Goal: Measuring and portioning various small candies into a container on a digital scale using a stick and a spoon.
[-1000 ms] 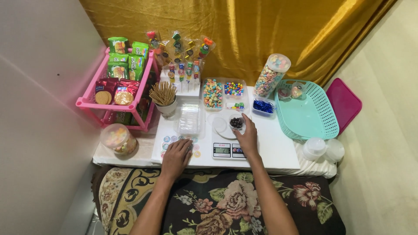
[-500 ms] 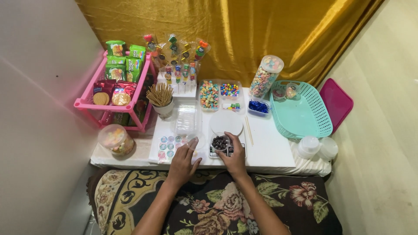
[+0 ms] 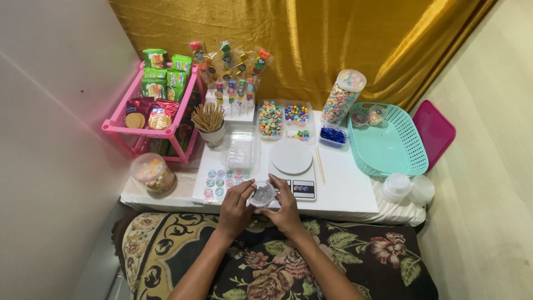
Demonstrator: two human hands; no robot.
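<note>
I've brought the small clear cup [image 3: 261,195] off the scale [image 3: 294,180] toward me, lid on, dark candies inside, left hand [image 3: 235,206] and right hand [image 3: 285,210] fingers clasped around it.

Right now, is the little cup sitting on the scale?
No, both hands hold the cup in front of the scale, whose plate is bare.

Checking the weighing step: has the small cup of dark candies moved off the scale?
Yes. The small cup came toward the person, off the scale, between both hands.

both hands [image 3: 261,203] meet at centre, fingers curled inward together.
</note>
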